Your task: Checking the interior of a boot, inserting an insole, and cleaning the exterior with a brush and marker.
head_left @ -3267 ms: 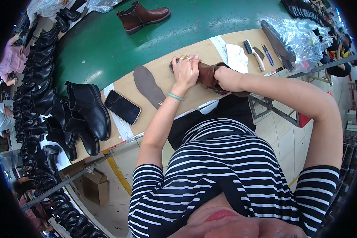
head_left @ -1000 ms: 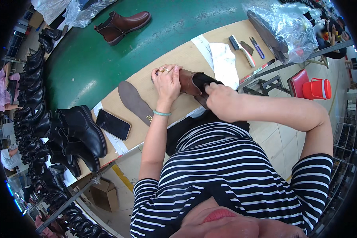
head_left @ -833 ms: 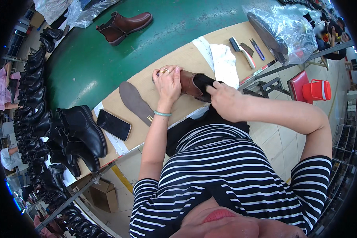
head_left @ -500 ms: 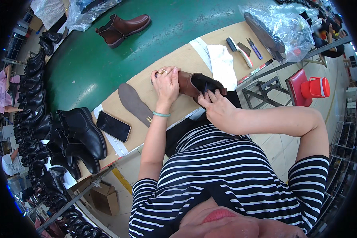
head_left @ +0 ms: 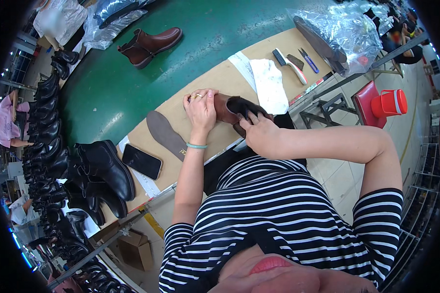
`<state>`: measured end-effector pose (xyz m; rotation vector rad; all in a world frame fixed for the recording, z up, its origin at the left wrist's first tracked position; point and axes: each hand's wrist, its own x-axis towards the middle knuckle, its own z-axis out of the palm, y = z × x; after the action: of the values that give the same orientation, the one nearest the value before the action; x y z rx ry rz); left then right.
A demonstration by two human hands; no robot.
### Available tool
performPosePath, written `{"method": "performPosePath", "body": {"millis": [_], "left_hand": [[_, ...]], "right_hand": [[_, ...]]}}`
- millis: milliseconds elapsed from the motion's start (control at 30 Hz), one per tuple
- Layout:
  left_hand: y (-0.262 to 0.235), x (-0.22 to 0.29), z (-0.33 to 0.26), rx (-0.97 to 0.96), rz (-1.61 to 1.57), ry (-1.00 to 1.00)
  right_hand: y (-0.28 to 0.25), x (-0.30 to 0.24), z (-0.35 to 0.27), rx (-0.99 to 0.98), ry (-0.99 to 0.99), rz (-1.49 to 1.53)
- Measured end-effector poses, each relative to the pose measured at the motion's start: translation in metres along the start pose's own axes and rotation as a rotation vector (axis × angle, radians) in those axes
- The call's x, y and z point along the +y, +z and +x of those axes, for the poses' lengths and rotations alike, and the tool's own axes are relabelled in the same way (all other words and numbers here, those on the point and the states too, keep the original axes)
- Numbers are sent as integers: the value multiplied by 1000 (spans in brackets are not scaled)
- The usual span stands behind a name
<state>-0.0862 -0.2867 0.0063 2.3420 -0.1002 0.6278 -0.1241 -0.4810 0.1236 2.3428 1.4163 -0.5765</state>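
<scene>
A brown leather ankle boot [head_left: 224, 108] lies on its side at the near edge of the workbench, its dark opening turned to the right. My left hand [head_left: 200, 111] is closed over the toe end, which it mostly hides. At the opening, my right hand [head_left: 260, 134] grips the boot's shaft, with fingertips reaching over the rim into the dark lining. How deep those fingers go is hidden. Beside my left wrist lies a grey-brown insole [head_left: 164, 132].
A phone [head_left: 142, 161] and black boots [head_left: 106, 168] stand to the left. Another brown boot [head_left: 149, 47] is farther back on the green surface. To the right are a white cloth [head_left: 270, 87], a brush [head_left: 291, 66], thread snips [head_left: 309, 60] and a plastic-wrapped item [head_left: 337, 41].
My right hand has shifted a little left, its fingers now farther over the boot's opening. The boot has tilted slightly, and my left hand stays on the toe.
</scene>
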Motion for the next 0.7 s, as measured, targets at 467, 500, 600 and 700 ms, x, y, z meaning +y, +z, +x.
{"method": "performPosePath", "body": {"millis": [467, 500, 600, 700], "left_hand": [[-3, 4, -13, 113, 58, -50], [-4, 6, -13, 122, 46, -68], [-4, 15, -13, 147, 59, -120], [-4, 20, -17, 208, 67, -140]], "right_hand": [[12, -2, -6, 724, 274, 1026], [8, -3, -8, 616, 330, 1052], [6, 6, -4, 389, 526, 1332], [-8, 18, 7, 257, 571, 1409]]}}
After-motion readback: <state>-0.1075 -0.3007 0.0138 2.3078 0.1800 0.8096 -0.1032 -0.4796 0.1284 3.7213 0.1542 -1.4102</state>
